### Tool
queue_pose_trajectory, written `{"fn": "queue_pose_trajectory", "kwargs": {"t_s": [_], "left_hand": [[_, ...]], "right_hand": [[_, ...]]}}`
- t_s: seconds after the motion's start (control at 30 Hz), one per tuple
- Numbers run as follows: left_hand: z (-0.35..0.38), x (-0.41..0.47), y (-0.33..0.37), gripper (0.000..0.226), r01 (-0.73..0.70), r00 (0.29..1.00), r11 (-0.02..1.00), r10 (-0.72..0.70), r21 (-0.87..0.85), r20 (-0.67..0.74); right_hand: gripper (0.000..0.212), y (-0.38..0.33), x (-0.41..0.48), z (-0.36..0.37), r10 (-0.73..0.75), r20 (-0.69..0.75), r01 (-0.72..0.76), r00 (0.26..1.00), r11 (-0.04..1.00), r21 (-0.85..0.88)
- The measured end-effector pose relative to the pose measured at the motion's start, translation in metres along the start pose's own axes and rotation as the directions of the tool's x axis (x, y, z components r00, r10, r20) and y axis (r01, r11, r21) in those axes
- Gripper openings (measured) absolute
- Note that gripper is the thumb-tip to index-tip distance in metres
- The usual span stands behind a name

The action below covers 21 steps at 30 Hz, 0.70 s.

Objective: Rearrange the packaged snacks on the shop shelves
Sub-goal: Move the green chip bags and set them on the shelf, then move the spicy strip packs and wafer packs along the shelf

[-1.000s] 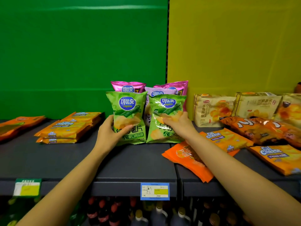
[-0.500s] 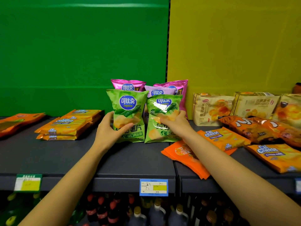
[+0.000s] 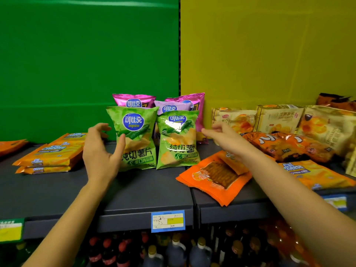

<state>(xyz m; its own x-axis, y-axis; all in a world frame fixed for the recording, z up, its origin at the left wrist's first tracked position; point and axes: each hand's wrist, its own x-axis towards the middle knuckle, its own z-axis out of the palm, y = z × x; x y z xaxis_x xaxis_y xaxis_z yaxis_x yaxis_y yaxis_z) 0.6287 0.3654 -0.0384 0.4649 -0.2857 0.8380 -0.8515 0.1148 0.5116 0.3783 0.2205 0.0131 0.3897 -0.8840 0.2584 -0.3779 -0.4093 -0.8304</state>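
Two green chip bags stand upright side by side on the dark shelf (image 3: 146, 191): the left green bag (image 3: 134, 137) and the right green bag (image 3: 178, 139). Behind them stand pink chip bags (image 3: 134, 101) and a purple one (image 3: 171, 106). My left hand (image 3: 100, 153) is open just left of the left green bag, its thumb near or touching the bag's edge. My right hand (image 3: 225, 137) is open to the right of the right green bag, apart from it, holding nothing.
Orange snack packs (image 3: 213, 178) lie flat under my right forearm. Cal Cheese packs are stacked at the left (image 3: 50, 157) and lie at the right (image 3: 312, 172). Beige and orange bags (image 3: 279, 120) fill the right rear. Bottles (image 3: 173, 251) stand on the shelf below.
Both hands have let go of the green bags and drawn outward, left hand to the left, right hand to the right. The bags now stand on their own.
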Motion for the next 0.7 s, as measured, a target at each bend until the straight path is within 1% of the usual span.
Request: {"fn": "queue_pose_trajectory", "kwargs": {"t_s": [0.07,0.13,0.17,0.2,0.23,0.3,0.33,0.37,0.47,0.53,0.6,0.63,0.7], "left_hand": [[-0.001,-0.004,0.020,0.035,-0.147,0.987,0.989,0.147,0.013,-0.065],[0.001,-0.012,0.048,0.023,-0.212,0.975,0.977,0.211,-0.019,-0.066],[0.004,-0.016,0.064,0.019,-0.217,0.976,0.975,0.216,-0.048,-0.027],[0.009,-0.019,0.079,0.017,-0.211,0.976,0.975,0.214,-0.074,0.043],[0.015,-0.022,0.093,0.019,-0.197,0.969,0.976,0.208,-0.094,0.136],[0.033,-0.029,0.115,0.028,-0.161,0.923,0.979,0.195,-0.126,0.331],[0.044,-0.033,0.123,0.032,-0.148,0.894,0.980,0.189,-0.130,0.407],[0.056,-0.036,0.130,0.035,-0.147,0.866,0.983,0.182,-0.109,0.467],[0.094,-0.046,0.146,0.053,-0.187,0.775,0.980,0.107,0.064,0.622],[0.118,-0.052,0.154,0.052,-0.204,0.720,0.962,0.020,0.184,0.694],[0.138,-0.059,0.163,0.044,-0.237,0.715,0.928,-0.033,0.287,0.699],[0.147,-0.062,0.167,0.044,-0.248,0.719,0.910,-0.057,0.333,0.693],[0.162,-0.067,0.172,0.049,-0.237,0.724,0.876,-0.129,0.419,0.678]], "right_hand": [[0.044,0.006,-0.007,-0.025,-0.015,-0.002,0.015,1.000,0.999,-0.048],[0.024,0.016,-0.016,-0.053,-0.048,-0.037,0.044,0.998,0.994,-0.103],[0.017,0.021,-0.021,-0.067,-0.059,-0.046,0.052,0.997,0.990,-0.134],[0.013,0.026,-0.027,-0.082,-0.063,-0.050,0.053,0.997,0.983,-0.177],[0.012,0.033,-0.033,-0.097,-0.059,-0.058,0.045,0.997,0.974,-0.221],[0.011,0.048,-0.045,-0.127,-0.035,-0.076,0.015,0.997,0.966,-0.258],[0.011,0.056,-0.052,-0.141,-0.025,-0.080,0.003,0.997,0.963,-0.269],[0.017,0.065,-0.056,-0.154,-0.015,-0.087,-0.012,0.996,0.954,-0.300],[0.018,0.093,-0.065,-0.182,0.066,-0.110,-0.110,0.992,0.880,-0.463],[0.041,0.108,-0.071,-0.195,0.106,-0.125,-0.157,0.987,0.822,-0.547],[0.057,0.119,-0.077,-0.202,0.134,-0.142,-0.193,0.981,0.775,-0.602],[0.063,0.125,-0.079,-0.204,0.158,-0.149,-0.217,0.976,0.753,-0.622],[0.072,0.138,-0.080,-0.208,0.201,-0.117,-0.227,0.973,0.717,-0.659]]}}
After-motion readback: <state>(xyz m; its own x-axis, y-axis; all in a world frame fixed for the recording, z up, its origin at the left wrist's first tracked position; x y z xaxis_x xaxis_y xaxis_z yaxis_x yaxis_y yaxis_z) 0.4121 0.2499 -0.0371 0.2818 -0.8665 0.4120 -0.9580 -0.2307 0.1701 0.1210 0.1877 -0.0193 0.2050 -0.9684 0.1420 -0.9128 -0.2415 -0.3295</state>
